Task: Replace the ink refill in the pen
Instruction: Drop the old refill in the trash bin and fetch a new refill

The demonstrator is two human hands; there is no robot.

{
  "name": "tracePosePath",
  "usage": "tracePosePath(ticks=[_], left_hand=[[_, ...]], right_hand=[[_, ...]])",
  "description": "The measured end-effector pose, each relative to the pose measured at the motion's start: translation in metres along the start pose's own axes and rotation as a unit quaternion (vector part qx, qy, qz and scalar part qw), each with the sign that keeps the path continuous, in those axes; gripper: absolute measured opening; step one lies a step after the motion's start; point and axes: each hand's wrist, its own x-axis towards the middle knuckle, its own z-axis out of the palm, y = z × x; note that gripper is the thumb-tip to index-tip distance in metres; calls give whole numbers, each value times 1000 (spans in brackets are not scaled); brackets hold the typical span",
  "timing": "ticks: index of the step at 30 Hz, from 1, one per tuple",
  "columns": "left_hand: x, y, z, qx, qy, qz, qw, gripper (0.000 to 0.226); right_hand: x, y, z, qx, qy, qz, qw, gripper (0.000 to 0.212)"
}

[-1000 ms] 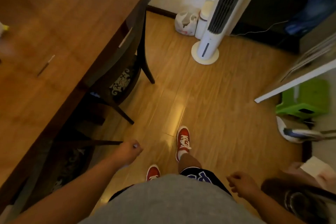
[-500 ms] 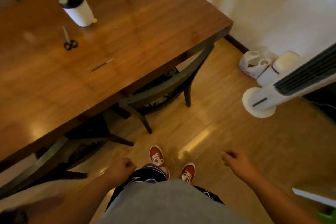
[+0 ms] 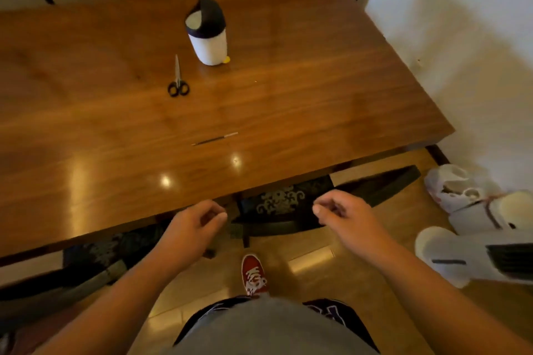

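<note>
Head view blurs the thin ink refill (image 3: 215,139) lying on the worktop (image 3: 317,89), nearer me than the scissors (image 3: 178,81). I see my left hand (image 3: 191,228) and right hand (image 3: 344,217) loosely curled, empty, just short of the worktop's edge. Since a moment ago both have risen toward it.

The thin dark rod (image 3: 215,139) lying on the wooden table (image 3: 317,101) is too small to tell whether it is a pen or a bare refill. The table's left end runs out of frame. The table's near edge hides most of two chairs (image 3: 288,204), leaving only patterned seat cushions and dark backrests. The white fan (image 3: 473,256) at the right is cut off by the edge and blurred. The white bag (image 3: 450,184) beside it is too smeared to show its contents. Only one red shoe (image 3: 253,274) shows; the person's grey shirt (image 3: 271,328) hides the other foot.
</note>
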Motion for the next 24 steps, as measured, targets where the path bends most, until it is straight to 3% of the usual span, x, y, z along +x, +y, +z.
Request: tracePosePath(ticks=[6, 10, 13, 17, 24], left_hand=[[84, -11, -9, 86, 19, -40, 995, 19], [116, -34, 1, 214, 75, -52, 973, 52], [127, -45, 8, 230, 93, -116, 962, 74], [139, -51, 25, 246, 115, -166, 948, 90], [167, -44, 47, 260, 155, -224, 926, 102]], right_hand=[[73, -39, 6, 10, -93, 28, 995, 16], [126, -59, 18, -32, -152, 26, 988, 16], [171, -72, 32, -78, -212, 19, 974, 20], [226, -81, 72, -223, -170, -87, 956, 24], [300, -87, 133, -358, -107, -284, 883, 35]])
